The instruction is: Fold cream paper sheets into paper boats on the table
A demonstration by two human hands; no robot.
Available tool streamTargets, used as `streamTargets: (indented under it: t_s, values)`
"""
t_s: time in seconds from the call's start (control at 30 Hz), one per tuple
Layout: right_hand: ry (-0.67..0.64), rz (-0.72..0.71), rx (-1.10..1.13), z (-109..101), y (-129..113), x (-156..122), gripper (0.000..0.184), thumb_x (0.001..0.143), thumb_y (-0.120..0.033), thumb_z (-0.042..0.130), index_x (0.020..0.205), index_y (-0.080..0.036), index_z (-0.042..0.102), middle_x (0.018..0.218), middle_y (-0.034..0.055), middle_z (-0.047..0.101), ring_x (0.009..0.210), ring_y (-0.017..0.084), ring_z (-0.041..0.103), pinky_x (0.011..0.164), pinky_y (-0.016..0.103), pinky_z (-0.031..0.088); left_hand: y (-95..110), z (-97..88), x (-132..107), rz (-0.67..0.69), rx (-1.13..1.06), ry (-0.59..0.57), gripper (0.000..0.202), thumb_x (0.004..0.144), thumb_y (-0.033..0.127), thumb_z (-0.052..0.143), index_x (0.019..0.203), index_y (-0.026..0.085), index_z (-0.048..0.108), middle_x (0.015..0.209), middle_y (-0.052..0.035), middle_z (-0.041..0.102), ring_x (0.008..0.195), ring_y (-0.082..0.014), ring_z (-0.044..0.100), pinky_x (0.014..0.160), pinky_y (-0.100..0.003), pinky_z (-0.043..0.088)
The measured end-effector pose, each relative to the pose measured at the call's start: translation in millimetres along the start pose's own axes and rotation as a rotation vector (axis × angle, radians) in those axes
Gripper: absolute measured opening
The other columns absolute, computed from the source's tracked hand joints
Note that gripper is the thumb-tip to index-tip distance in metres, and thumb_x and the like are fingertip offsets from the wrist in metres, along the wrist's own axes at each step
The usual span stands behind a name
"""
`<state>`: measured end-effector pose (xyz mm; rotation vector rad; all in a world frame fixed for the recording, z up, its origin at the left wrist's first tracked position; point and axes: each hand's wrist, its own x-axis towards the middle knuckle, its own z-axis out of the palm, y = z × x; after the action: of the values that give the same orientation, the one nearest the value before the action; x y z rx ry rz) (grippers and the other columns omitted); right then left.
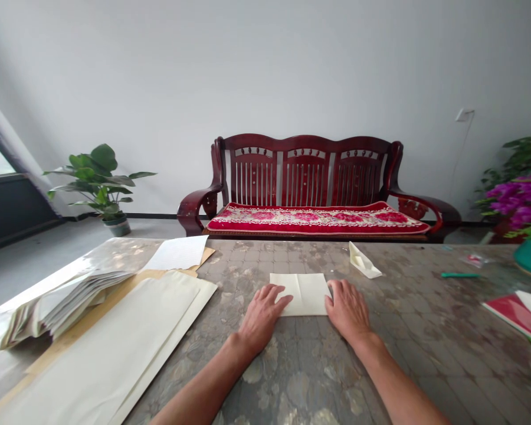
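Note:
A small folded sheet of cream paper [303,291] lies flat on the patterned table [380,330] in front of me. My left hand [262,316] rests palm down on its left edge, fingers stretched over the paper. At the sheet's right edge my right hand [347,308] presses down, fingers flat and together. Neither hand grips anything. A finished folded paper shape [363,261] sits a little beyond and to the right of the sheet.
Large cream sheets [115,348] and a stack of folded papers [62,304] lie at the left. A loose white sheet [177,252] sits further back. A green pen [460,275], red booklet [515,316] and potted flowers [528,203] are at the right. A wooden bench [307,189] stands behind.

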<state>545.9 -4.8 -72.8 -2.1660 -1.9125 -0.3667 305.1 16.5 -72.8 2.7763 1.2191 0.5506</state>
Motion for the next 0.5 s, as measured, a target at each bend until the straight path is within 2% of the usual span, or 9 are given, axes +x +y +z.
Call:
streamTargets:
  t_s: [0.07,0.17,0.27,0.33,0.5]
  values:
    - [-0.001,-0.033,-0.002,1.4,-0.2,0.0,0.019,0.087,-0.021,0.054,0.105,-0.022,0.058,0.104,0.0074,0.061,0.099,0.025,0.054,0.081,0.034,0.035,-4.3,-1.3,2.0,0.140,-0.097,-0.068,0.039,0.094,0.011,0.044,0.124,0.031,0.059,0.129,-0.0022,0.060,0.118,-0.0191,0.052,0.100,-0.033,0.044]
    - [-0.018,-0.057,-0.009,2.2,-1.0,0.8,0.016,0.089,-0.020,0.052,0.102,-0.023,0.059,0.103,0.0071,0.062,0.099,0.024,0.053,0.081,0.034,0.034,-5.6,-6.9,3.3,0.230,-0.140,-0.143,0.037,0.096,0.014,0.042,0.125,0.031,0.059,0.124,-0.0008,0.063,0.115,-0.0177,0.056,0.100,-0.031,0.045]
    - [-0.039,-0.062,-0.012,2.4,-1.5,1.9,0.013,0.090,-0.021,0.052,0.099,-0.023,0.060,0.100,0.0065,0.062,0.098,0.024,0.053,0.080,0.034,0.033,2.0,-12.8,0.0,0.237,-0.077,-0.177,0.038,0.098,0.019,0.041,0.133,0.029,0.052,0.127,-0.0035,0.061,0.118,-0.0194,0.055,0.103,-0.033,0.044]
    - [-0.041,-0.065,-0.008,2.6,-1.3,2.3,0.012,0.090,-0.021,0.052,0.098,-0.023,0.060,0.100,0.0058,0.063,0.098,0.024,0.053,0.079,0.034,0.033,10.8,-13.5,-4.1,0.221,-0.015,-0.188,0.039,0.098,0.029,0.044,0.137,0.028,0.048,0.129,-0.0059,0.058,0.121,-0.0223,0.054,0.102,-0.036,0.044]
    - [-0.019,-0.080,-0.010,3.9,1.9,1.6,0.013,0.092,-0.019,0.051,0.097,-0.023,0.062,0.098,0.0043,0.064,0.097,0.022,0.054,0.079,0.033,0.032,28.4,0.0,-16.0,0.122,0.102,-0.122,0.053,0.092,0.051,0.051,0.140,0.030,0.044,0.140,-0.0090,0.049,0.131,-0.0297,0.044,0.107,-0.046,0.039]
